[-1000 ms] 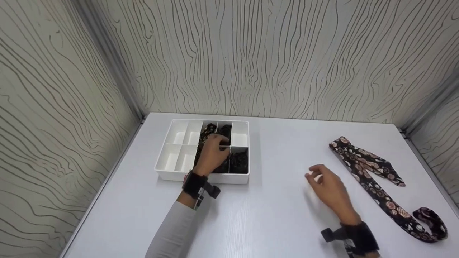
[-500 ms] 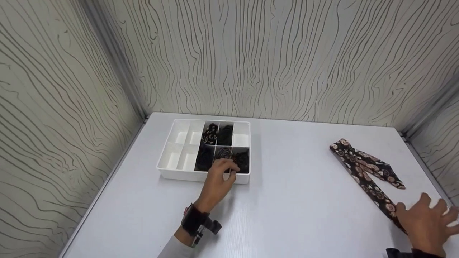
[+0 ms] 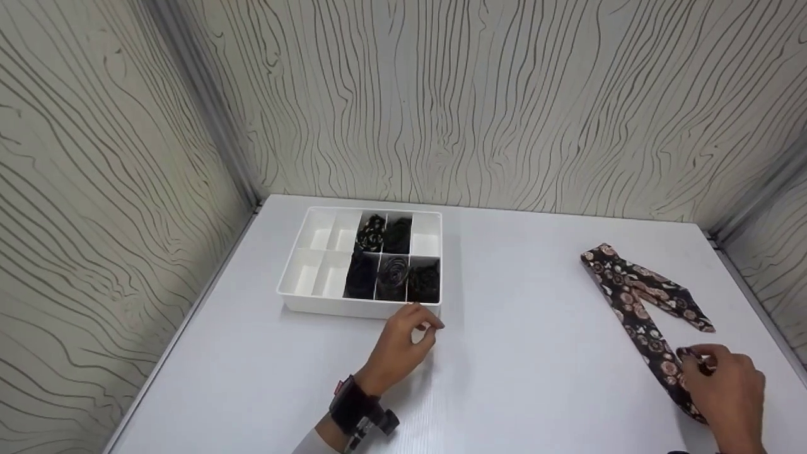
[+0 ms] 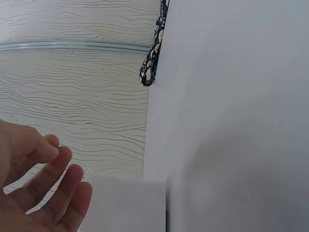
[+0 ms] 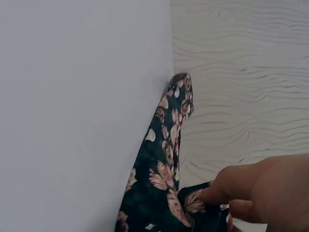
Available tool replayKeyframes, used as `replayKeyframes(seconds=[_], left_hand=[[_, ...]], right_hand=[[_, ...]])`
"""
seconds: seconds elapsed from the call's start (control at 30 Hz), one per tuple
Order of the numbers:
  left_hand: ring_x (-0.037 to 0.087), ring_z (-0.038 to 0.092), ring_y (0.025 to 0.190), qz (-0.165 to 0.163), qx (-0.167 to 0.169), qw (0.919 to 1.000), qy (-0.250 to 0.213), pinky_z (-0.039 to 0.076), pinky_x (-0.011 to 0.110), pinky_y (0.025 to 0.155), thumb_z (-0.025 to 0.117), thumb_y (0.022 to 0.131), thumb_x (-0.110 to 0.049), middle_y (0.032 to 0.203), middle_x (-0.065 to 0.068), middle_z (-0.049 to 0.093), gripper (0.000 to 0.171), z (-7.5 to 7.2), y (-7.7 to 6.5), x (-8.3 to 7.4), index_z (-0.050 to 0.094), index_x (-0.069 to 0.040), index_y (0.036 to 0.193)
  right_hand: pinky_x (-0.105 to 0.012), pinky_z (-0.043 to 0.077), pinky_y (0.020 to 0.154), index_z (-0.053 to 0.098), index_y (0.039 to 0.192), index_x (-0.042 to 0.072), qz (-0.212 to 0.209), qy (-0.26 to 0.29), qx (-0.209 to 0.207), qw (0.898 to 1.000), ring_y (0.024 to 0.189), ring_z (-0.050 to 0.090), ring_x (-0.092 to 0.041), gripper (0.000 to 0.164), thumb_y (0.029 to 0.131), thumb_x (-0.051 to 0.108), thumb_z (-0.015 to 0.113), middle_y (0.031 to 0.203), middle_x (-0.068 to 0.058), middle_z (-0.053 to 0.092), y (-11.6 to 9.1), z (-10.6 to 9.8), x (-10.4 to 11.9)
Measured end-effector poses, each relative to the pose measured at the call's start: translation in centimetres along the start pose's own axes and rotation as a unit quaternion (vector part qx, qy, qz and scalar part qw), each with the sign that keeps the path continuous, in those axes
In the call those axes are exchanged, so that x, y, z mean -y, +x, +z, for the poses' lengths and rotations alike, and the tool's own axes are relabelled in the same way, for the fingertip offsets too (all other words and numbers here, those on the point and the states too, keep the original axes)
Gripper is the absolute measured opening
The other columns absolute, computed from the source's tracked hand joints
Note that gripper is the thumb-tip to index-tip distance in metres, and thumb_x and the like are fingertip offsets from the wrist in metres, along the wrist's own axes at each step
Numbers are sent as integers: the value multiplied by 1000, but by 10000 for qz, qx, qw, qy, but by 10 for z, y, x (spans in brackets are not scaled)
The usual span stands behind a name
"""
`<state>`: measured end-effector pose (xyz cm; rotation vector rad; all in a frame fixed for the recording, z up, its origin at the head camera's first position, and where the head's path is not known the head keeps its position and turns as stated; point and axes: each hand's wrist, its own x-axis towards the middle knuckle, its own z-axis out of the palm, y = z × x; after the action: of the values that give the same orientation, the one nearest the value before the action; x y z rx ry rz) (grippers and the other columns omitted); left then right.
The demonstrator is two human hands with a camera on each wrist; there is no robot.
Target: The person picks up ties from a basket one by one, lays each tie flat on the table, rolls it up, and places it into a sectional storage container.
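A dark floral necktie lies folded back on itself at the right of the table, its pointed end toward the right wall. My right hand pinches the curled near end of it; in the right wrist view, thumb and finger press on the floral cloth. My left hand hovers just in front of the white divided box, fingers loosely curled with nothing in them. Dark rolled cloths, one a grey coil and one black with light spots, fill several of its compartments.
Two left columns of the box and its back right compartment show bare white floors. Wood-grain panels enclose the white table at the back and both sides.
My left hand has drawn back from over the box to its front edge, uncovering the rolls. My right hand has moved right and taken hold of the necktie's curled end.
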<state>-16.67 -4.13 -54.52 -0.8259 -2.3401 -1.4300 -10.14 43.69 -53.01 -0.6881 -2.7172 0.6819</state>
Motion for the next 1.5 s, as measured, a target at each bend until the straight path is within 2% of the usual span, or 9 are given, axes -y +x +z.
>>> replayKeyframes(seconds=[0.3,0.43,0.53,0.7,0.83,1.07,1.23,1.37,1.5], left_hand=[[4,67,95,7,778,9962,-389,60,22,81,65,97,6,104,3,73,20,23,-1,-19,74,-7,108],[-1,67,94,-253,1185,9892,-827,59,19,79,66,101,-3,109,7,72,19,38,-5,-24,69,-7,120],[0,70,94,-792,1542,9702,-1694,62,22,79,69,103,-14,122,13,67,32,46,-10,-26,61,-8,134],[6,71,105,-1739,1717,9238,-2946,64,29,86,70,104,-28,137,7,57,47,53,-13,-27,51,-14,144],[9,71,102,-1829,1367,9299,-2884,64,30,83,68,105,-24,129,3,62,35,46,-14,-19,57,-13,135],[6,66,98,-967,1487,9696,-1686,59,28,80,68,101,-13,115,4,73,19,9,-20,7,72,-13,120],[9,58,111,-119,1611,9854,-543,49,30,96,72,98,-12,118,-3,73,18,-24,-30,27,76,-19,113],[12,62,108,-539,1538,9840,-714,51,27,92,68,94,3,117,0,72,24,-43,-37,40,74,-16,107],[16,63,108,-1336,1230,9777,-1056,52,25,92,73,96,-8,117,6,70,5,-54,-44,50,70,-12,98]], right_hand=[[-10,42,65,72,114,5,-1815,1151,-623,9746,78,52,3,24,91,3,80,97,-7,67,-58,32,102],[-12,50,67,70,111,6,-2463,1626,-137,9554,77,57,3,28,87,-5,81,93,1,66,-82,57,140],[-19,54,66,69,112,9,-2832,1944,278,9387,75,58,2,31,87,-5,81,92,8,64,-97,74,161],[-21,57,73,67,123,12,-3932,2641,1073,8742,89,65,0,35,93,-3,77,106,9,66,-111,94,176],[-23,59,82,66,129,13,-4211,3137,1818,8314,99,69,-8,36,99,-6,67,116,0,70,-108,99,176],[-48,49,110,67,133,8,-4162,1573,823,8918,130,58,-30,66,75,-23,67,134,-10,68,-60,104,156],[-72,33,116,64,140,6,-4419,-92,428,8960,140,49,-49,68,76,-8,82,141,-21,64,-22,110,129],[-69,31,117,74,114,6,-4403,-424,142,8967,118,59,-44,35,81,-2,84,111,-16,72,-10,105,117],[-64,41,111,74,100,13,-3948,-255,872,9143,104,64,-35,10,93,17,80,98,-7,74,-10,96,118]])
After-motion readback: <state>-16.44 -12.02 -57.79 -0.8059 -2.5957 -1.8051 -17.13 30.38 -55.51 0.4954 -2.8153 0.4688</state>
